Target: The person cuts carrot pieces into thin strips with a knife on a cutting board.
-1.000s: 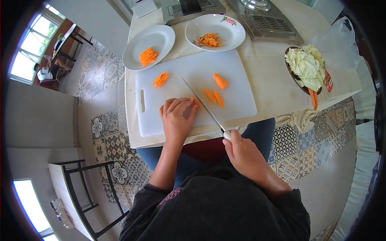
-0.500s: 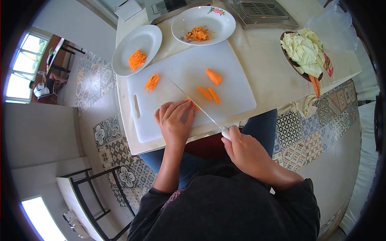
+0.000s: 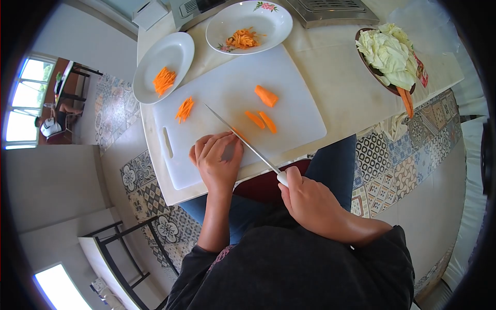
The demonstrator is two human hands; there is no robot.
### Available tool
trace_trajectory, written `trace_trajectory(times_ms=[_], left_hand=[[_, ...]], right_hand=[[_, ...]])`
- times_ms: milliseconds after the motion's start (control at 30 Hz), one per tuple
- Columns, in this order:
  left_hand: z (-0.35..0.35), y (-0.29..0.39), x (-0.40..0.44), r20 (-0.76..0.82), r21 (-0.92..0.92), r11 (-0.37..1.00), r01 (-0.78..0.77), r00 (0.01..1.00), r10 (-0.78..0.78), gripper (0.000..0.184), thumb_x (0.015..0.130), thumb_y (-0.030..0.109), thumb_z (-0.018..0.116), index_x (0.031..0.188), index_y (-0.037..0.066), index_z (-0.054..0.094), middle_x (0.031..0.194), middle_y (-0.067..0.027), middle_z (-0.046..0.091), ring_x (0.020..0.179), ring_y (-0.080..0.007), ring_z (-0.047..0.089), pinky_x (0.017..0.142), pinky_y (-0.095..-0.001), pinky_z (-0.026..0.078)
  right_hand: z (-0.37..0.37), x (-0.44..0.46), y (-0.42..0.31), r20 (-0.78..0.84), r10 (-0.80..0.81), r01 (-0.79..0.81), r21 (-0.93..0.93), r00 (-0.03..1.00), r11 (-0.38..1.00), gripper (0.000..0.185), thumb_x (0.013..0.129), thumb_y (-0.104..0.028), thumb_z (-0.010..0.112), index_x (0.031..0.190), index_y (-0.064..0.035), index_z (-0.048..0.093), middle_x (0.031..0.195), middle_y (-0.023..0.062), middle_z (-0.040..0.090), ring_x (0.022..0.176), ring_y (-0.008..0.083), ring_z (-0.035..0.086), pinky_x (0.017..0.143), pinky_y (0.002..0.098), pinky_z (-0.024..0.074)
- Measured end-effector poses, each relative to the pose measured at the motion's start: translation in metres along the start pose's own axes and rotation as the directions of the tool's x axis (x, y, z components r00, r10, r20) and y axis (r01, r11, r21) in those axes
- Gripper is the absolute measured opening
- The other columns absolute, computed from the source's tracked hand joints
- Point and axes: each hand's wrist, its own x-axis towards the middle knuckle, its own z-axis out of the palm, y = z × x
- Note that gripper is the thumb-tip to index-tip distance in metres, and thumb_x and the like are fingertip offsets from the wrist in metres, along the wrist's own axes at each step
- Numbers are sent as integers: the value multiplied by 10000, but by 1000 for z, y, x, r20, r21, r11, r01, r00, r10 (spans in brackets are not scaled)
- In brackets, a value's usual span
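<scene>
My right hand [image 3: 310, 199] is wrapped round the white handle of a knife [image 3: 243, 139], its blade slanting up and left over the white cutting board [image 3: 294, 124]. Close to the blade, my left hand [image 3: 218, 157] presses its bent fingers on a carrot slice [image 3: 241, 135], mostly hidden by the fingers and blade. On the board lie a pile of thin carrot strips [image 3: 184, 109], a carrot chunk [image 3: 266, 96] and two carrot slices [image 3: 262, 121]. Beyond it, one plate [image 3: 181, 51] holds carrot strips [image 3: 164, 81], and a flowered plate [image 3: 279, 31] holds orange shreds [image 3: 243, 39].
At the right, a brown bowl [image 3: 363, 56] holds cabbage leaves [image 3: 390, 57], with carrots [image 3: 406, 102] sticking out over the table edge. Metal stoves [image 3: 336, 11] stand at the back. A person [image 3: 51, 124] sits far off at the left, by a window.
The view has shifted, so the board and plates sit further left. Both hands stay at the same slice, with the knife blade now nearer the left fingertips.
</scene>
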Motion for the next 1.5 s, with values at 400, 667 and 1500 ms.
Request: trace_trajectory(times_ms=[400,667,1500], left_hand=[[0,2,1,22,5,1000,22,1000,-22,153,720,122,810,858,136,747,933,36,749,985,-178,633,985,-362,353],[1,1,0,21,-19,997,77,997,-77,392,734,120,811,1108,162,702,935,48,735,1014,-188,626,1011,-384,345],[-7,-6,9,282,118,992,36,957,-68,537,844,202,748,1360,280,622,1508,9,507,1429,-304,416,1187,-599,155]], right_hand=[[-7,6,-3,139,87,-85,-20,986,996,228,1015,-181,509,936,18,430,557,178,607,506,358,649,440,439,530],[-5,6,-5,163,114,-107,-46,980,993,236,1016,-187,509,948,26,433,556,179,608,521,355,658,454,437,538],[-17,17,-10,221,148,-141,-50,964,989,233,1014,-180,505,943,30,432,570,183,616,542,357,664,461,434,538]])
